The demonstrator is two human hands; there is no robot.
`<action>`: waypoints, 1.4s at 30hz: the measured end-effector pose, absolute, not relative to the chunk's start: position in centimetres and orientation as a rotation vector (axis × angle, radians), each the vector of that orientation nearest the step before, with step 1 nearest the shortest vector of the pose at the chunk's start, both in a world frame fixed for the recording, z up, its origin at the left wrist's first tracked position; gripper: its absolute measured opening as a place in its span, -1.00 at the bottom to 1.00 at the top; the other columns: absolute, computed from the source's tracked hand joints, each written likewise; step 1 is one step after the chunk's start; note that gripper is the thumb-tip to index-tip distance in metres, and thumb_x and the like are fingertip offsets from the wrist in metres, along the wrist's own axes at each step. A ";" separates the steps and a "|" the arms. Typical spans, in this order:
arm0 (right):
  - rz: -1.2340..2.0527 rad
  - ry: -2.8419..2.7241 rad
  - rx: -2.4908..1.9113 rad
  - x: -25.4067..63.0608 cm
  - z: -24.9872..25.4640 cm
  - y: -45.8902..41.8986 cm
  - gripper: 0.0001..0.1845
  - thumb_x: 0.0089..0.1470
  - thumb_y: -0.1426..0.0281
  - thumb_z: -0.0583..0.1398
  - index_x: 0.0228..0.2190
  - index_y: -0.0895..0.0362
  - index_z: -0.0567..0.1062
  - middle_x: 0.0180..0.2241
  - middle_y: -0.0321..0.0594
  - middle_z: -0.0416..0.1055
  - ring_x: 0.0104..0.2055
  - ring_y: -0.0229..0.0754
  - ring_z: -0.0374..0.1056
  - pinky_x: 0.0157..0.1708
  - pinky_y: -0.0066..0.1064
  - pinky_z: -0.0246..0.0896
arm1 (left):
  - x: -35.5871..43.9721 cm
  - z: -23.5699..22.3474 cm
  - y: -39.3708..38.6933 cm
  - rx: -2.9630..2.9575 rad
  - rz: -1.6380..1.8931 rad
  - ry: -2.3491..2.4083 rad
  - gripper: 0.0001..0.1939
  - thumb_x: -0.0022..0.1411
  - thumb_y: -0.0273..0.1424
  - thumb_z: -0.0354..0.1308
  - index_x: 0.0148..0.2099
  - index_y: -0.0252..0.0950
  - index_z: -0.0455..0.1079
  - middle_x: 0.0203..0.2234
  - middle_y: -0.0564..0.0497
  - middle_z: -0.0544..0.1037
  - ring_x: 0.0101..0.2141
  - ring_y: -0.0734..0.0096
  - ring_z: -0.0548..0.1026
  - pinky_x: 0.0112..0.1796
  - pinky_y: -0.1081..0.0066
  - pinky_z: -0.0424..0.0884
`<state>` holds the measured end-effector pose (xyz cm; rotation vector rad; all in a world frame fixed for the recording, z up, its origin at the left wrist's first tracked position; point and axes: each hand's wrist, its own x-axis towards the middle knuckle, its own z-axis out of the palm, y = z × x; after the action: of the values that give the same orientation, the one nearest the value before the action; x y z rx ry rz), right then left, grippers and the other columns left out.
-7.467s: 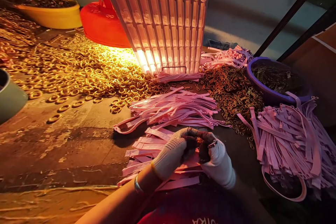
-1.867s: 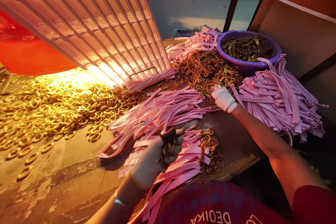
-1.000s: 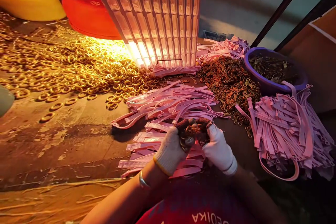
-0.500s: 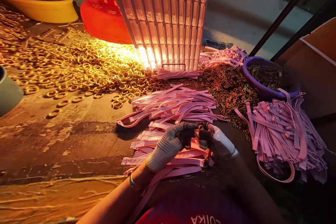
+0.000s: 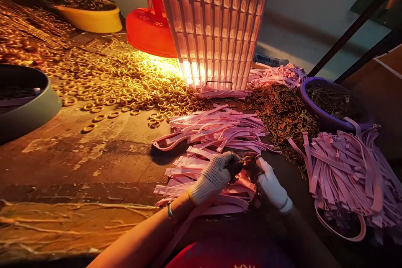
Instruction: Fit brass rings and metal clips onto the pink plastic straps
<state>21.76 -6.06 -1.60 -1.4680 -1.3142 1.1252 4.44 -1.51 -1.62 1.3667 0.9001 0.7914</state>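
My left hand (image 5: 216, 175), in a dotted white glove with dark fingertips, is closed in a pinch above the pink straps. Fingertip to fingertip with it is my right hand (image 5: 266, 178), its white glove darkened at the fingers, which are closed too. Whatever small piece lies between the fingers is hidden by the dark tips. Beneath and in front of both hands spreads a layered pile of pink straps (image 5: 216, 123). Right of it is a heap of small dark metal hooks (image 5: 287, 113).
Gold rings (image 5: 125, 75) cover the table's back left under a lit red lamp (image 5: 150, 31). A ribbed panel (image 5: 216, 29) stands behind the straps. A grey tub (image 5: 40, 111), a yellow tub (image 5: 97, 19), a purple basin (image 5: 329, 119) and a strap bundle (image 5: 345, 171) stand around.
The view has turned left, so the surroundings appear farther right and more of the grey tub shows. My hands remain together; the small metal eye seen between their fingertips is now hidden.
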 end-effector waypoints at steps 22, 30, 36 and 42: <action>0.942 -1.976 -1.571 21.2 -0.4 -3.0 -0.89 0.16 0.34 0.22 -0.29 0.08 0.56 -0.44 -0.24 0.54 -0.38 -0.14 0.38 -0.35 -0.39 0.25 | 2.9 1.0 2.3 0.836 0.436 0.915 -0.79 0.21 -0.28 0.19 -0.40 -0.29 0.39 -0.72 0.12 0.29 -0.72 0.59 0.12 -0.70 0.55 -0.05; 1.046 -1.737 -1.704 22.4 0.5 -3.6 -0.80 0.21 0.26 0.17 -0.33 0.10 0.53 -0.46 -0.21 0.50 -0.44 -0.15 0.33 -0.39 -0.38 0.25 | 5.1 3.0 5.3 1.079 0.348 0.852 -0.80 0.21 -0.29 0.23 -0.40 -0.29 0.47 -0.69 0.08 0.35 -0.70 0.56 0.18 -0.68 0.53 0.02; 0.575 -1.573 -1.726 23.1 -2.1 -4.7 -0.67 0.22 0.27 0.09 -0.08 0.05 0.56 -0.37 -0.10 0.51 -0.36 -0.02 0.41 -0.34 -0.26 0.35 | 5.2 1.5 20.2 1.929 0.507 1.367 -0.81 0.21 -0.33 0.24 -0.29 -0.33 0.63 -0.50 -0.03 0.57 -0.44 0.34 0.46 -0.37 0.39 0.35; 0.702 -1.857 -1.698 22.9 -1.8 -4.5 -0.63 0.22 0.34 0.08 -0.05 0.05 0.60 -0.33 -0.04 0.58 -0.28 0.07 0.52 -0.31 -0.25 0.40 | 6.8 -2.9 28.4 2.065 0.293 1.618 -0.86 0.07 -0.42 0.34 -0.34 -0.44 0.58 -0.39 -0.25 0.61 -0.22 0.05 0.53 -0.16 0.26 0.37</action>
<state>22.92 -4.48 -1.84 -1.6978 -1.8574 0.7022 6.84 28.41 -2.94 2.0653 1.6180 0.2928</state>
